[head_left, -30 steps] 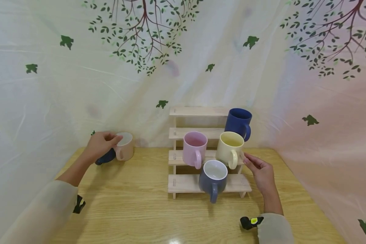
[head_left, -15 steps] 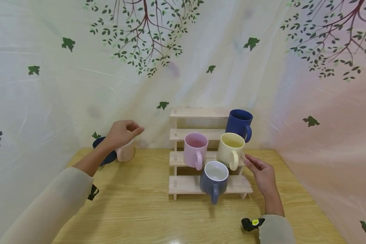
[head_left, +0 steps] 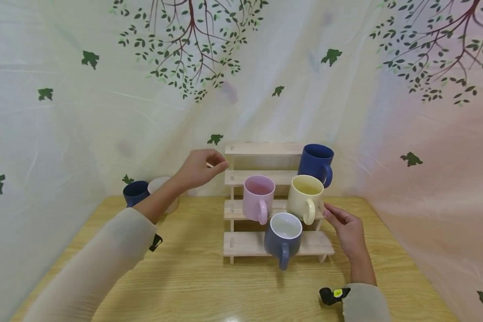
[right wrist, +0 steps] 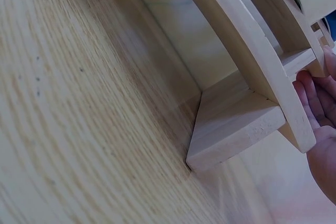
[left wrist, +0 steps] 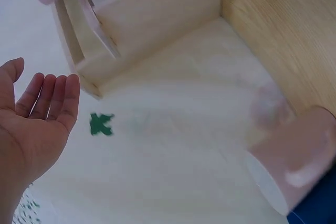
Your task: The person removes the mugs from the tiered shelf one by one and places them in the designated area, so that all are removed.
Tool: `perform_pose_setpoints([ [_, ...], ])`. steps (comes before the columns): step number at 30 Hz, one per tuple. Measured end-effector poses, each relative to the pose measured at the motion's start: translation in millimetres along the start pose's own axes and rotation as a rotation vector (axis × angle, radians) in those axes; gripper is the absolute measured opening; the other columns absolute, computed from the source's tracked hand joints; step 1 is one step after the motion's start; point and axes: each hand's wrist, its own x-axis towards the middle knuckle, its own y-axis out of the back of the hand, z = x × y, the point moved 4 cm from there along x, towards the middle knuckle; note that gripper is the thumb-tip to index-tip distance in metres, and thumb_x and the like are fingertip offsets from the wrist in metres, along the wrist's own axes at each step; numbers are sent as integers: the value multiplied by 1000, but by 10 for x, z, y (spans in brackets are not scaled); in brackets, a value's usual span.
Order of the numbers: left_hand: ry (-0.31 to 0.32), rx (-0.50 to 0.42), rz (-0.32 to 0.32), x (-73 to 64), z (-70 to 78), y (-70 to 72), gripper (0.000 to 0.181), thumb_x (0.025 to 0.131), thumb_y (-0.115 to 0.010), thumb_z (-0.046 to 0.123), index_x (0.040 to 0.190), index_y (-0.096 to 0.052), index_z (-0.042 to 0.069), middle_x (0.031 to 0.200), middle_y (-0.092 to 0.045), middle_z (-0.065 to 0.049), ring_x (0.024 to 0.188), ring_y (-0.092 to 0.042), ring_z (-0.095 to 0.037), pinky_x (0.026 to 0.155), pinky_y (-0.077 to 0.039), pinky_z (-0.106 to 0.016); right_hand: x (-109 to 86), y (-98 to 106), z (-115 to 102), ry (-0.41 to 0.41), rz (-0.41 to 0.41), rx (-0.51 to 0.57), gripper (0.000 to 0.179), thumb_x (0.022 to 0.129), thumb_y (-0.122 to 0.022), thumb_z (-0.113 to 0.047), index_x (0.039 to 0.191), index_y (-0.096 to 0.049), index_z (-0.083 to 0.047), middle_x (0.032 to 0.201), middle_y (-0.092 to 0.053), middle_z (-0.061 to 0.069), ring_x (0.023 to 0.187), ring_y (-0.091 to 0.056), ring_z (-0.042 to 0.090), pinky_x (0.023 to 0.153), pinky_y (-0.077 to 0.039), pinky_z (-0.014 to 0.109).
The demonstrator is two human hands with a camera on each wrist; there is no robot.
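Note:
A tiered wooden display stand (head_left: 243, 243) stands on the table. My left hand (head_left: 199, 169) is in the air just left of its upper tiers, holding nothing; the left wrist view shows its fingers loosely extended. With my right hand (head_left: 348, 230) I pinch the right end of the second tier from the bottom, beside a pale yellow mug (head_left: 299, 201). On that same tier sits a pink mug (head_left: 254, 201). A grey-blue mug (head_left: 277, 241) with a white inside is on the lowest tier, and a dark blue mug (head_left: 315, 163) higher up at the right.
At the table's back left stand a peach mug (left wrist: 302, 156) and another dark blue mug (head_left: 133, 194); my left forearm partly covers the peach one in the head view. A pale curtain (head_left: 157, 120) with leaf prints hangs behind the wooden table (head_left: 209, 290).
My left hand has moved right, from the peach mug at the back left to beside the stand's upper tiers. The right hand stays on the stand's end, and the mugs remain in place.

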Motion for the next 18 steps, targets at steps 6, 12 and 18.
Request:
perform_pose_setpoints([
  [6,-100,-33,-56,144,317,-243,19,101,-68,25,106,-71,7,97,-72,-4,91,-67,-19,81,-59,-35,-3,9,-7,-8,-4,-22,51,96,-73,-35,135,-66,-3,115,-72,-13,99,-65,-3,85,-52,10],
  [12,-135,-50,-116,260,621,-473,21,101,-67,26,110,-69,7,100,-70,-2,92,-66,-16,82,-58,-28,-7,7,-10,-25,-12,-11,53,96,-74,-37,136,-65,-4,115,-71,-14,100,-64,-3,86,-52,10],
  [18,-186,-34,-188,353,942,-755,28,101,-67,28,115,-67,5,106,-69,-4,98,-65,-15,82,-57,-22,2,2,-4,-21,4,2,53,95,-74,-36,135,-66,-3,111,-71,-18,99,-65,-3,85,-52,10],
])
